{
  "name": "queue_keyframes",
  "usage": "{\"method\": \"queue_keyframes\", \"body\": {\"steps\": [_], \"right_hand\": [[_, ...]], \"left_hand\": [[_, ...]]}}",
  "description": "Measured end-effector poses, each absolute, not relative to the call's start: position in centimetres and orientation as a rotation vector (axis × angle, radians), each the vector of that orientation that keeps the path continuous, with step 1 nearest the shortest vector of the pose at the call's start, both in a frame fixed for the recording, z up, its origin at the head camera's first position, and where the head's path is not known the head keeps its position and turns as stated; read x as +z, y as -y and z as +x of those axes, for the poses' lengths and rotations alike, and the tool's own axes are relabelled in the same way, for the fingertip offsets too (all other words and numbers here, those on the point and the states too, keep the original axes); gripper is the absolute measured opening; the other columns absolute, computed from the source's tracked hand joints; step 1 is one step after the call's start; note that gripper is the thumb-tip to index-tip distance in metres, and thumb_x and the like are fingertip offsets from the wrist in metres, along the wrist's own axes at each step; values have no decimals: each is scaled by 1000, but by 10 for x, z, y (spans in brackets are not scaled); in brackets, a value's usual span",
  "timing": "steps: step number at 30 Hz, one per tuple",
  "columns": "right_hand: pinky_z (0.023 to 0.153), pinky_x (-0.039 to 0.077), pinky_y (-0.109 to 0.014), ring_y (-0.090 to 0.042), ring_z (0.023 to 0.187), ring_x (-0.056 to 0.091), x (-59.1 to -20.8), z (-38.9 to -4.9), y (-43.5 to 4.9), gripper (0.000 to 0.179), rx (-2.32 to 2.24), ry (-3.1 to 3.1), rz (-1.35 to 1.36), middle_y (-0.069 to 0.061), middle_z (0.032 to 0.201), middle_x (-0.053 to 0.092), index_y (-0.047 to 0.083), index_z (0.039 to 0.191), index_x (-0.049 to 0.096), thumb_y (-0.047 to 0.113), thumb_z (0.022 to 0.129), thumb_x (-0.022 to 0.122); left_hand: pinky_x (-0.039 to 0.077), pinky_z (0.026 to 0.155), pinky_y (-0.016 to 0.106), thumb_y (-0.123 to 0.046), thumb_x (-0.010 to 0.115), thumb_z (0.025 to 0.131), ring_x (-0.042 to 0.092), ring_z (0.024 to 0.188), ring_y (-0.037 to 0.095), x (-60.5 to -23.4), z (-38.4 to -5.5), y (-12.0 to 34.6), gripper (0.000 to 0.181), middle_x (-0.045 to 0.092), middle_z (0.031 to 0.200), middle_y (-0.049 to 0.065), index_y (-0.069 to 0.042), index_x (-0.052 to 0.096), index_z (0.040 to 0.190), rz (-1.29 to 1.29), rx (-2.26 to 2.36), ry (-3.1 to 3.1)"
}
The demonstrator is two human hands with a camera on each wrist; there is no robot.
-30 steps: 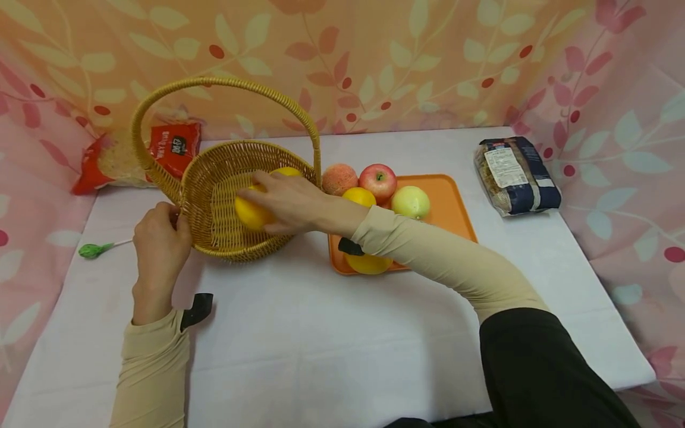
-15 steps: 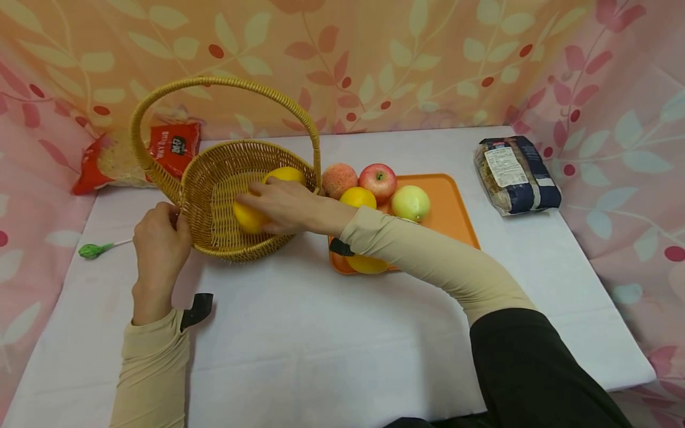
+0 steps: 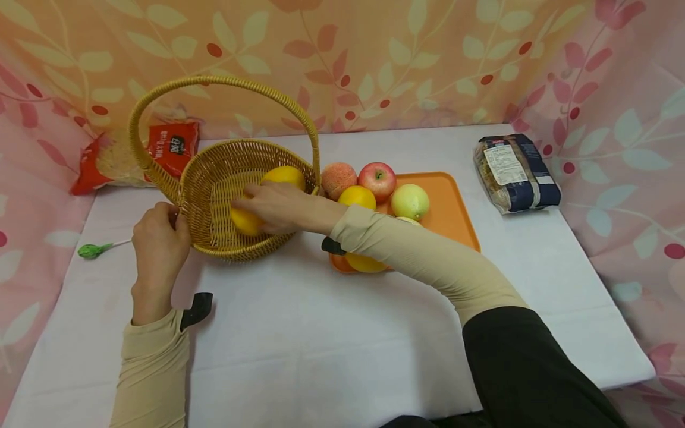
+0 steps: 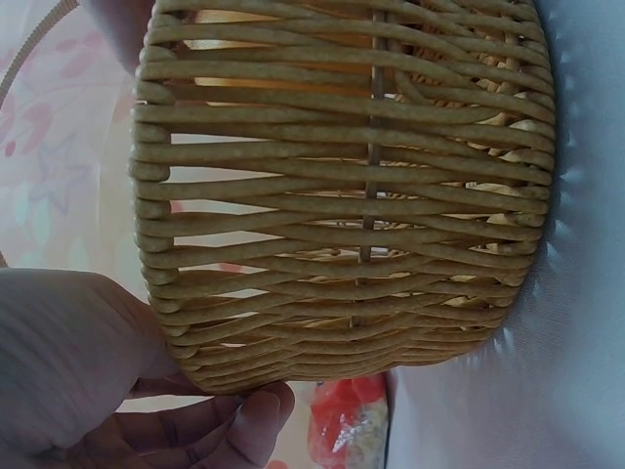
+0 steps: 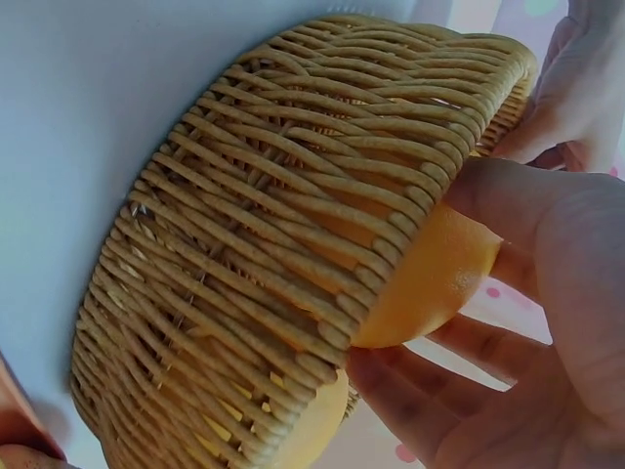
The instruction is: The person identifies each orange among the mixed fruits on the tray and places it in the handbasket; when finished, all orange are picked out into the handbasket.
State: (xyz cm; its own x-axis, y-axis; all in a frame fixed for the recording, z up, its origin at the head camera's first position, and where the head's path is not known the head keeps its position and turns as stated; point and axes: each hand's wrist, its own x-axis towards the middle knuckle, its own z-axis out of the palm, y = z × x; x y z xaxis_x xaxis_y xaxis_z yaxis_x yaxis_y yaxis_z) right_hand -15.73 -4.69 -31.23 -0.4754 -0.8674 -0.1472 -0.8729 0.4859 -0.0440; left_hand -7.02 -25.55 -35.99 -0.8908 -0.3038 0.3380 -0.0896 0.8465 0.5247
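A wicker basket with a tall arched handle stands at the left of the table. My left hand pinches its near left rim; the left wrist view shows thumb and fingers at that rim. Reaching over the right rim, my right hand holds an orange low inside. In the right wrist view the thumb and fingers surround this orange, whose skin looks dimpled. A second yellow fruit lies at the basket's right side, partly behind the hand.
An orange tray right of the basket bears a peach, a red apple, a pale green fruit and yellow fruits, partly under my right sleeve. Behind are a red packet and a dark-blue bag. A green lollipop lies left.
My right hand and the orange have shifted slightly left and lower in the basket, showing more of the second yellow fruit. The left hand has kept its place on the rim.
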Motion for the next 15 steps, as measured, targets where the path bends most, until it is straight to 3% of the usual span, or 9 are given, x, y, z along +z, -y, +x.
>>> {"method": "queue_keyframes", "body": {"steps": [4, 15], "right_hand": [[82, 53, -34, -22, 104, 60, -316, -158, 49, 56, 37, -2541, -1510, -8, 131, 50, 25, 146, 45, 23, 92, 60], [88, 50, -33, -21, 103, 59, -317, -159, 49, 55, 39, -2499, -1530, -9, 128, 54, 19, 144, 48, 20, 91, 63]], "left_hand": [[36, 62, 44, -5, 48, 93, 52, 75, 43, -360, -70, 256, 26, 58, 84, 31, 17, 60, 102, 289, -715, 2613], [36, 61, 42, -4, 48, 94, 52, 75, 42, -359, -71, 256, 26, 57, 85, 31, 16, 60, 103, 296, -715, 2623]]}}
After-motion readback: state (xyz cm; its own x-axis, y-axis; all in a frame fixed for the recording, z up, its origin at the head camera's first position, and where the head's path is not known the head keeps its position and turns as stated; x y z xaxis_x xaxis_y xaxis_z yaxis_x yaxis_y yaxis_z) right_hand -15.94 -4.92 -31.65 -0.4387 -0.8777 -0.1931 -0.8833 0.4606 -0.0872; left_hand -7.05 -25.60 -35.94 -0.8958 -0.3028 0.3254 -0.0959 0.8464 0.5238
